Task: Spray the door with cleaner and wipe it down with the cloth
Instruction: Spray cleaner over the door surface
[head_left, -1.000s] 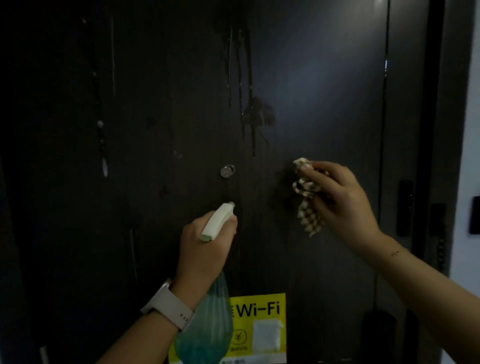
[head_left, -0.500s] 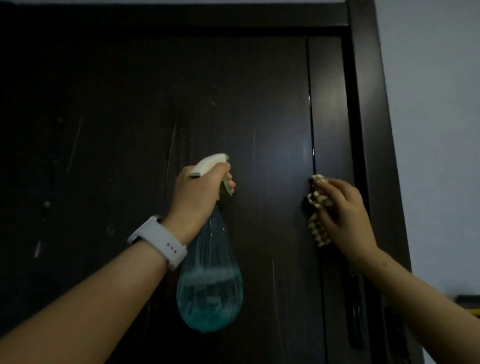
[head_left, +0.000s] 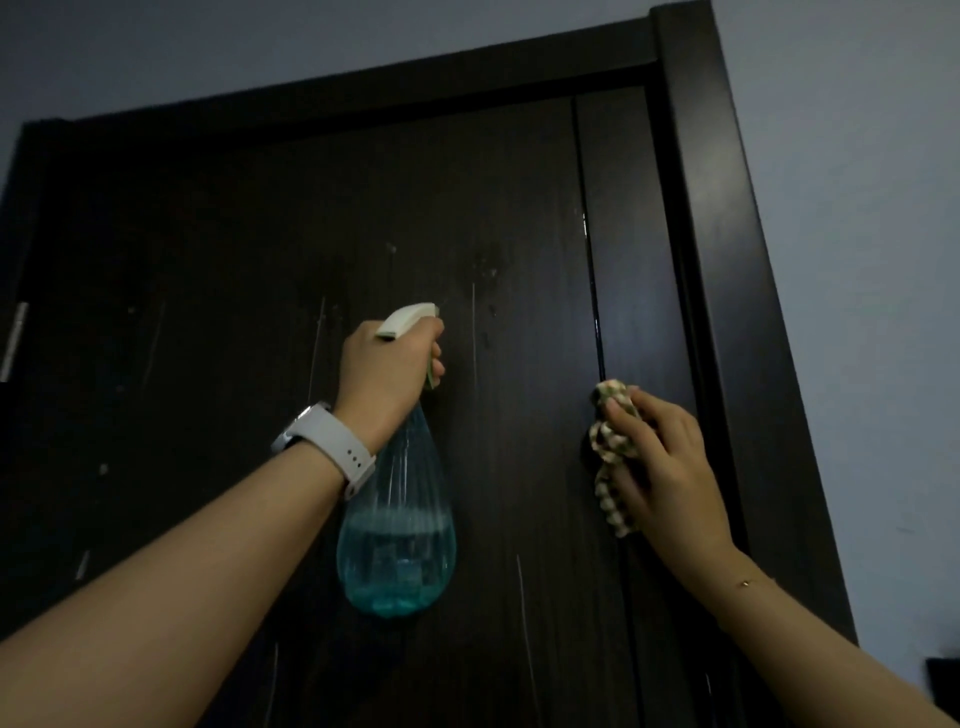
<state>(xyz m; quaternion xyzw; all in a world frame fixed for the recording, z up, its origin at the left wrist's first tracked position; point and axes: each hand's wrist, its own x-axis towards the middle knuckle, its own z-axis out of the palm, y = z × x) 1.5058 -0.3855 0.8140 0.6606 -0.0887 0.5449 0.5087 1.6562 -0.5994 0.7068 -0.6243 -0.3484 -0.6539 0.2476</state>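
The left hand is clamped round the neck of the spray bottle, nozzle aimed at the upper part of the dark door. The right hand grips the bunched checked cloth against the door near its right edge. Drops and thin runs streak the panel. Left unwiped, those runs could likely trail down and dry as marks; the hanging, part-full bottle might also knock the door.
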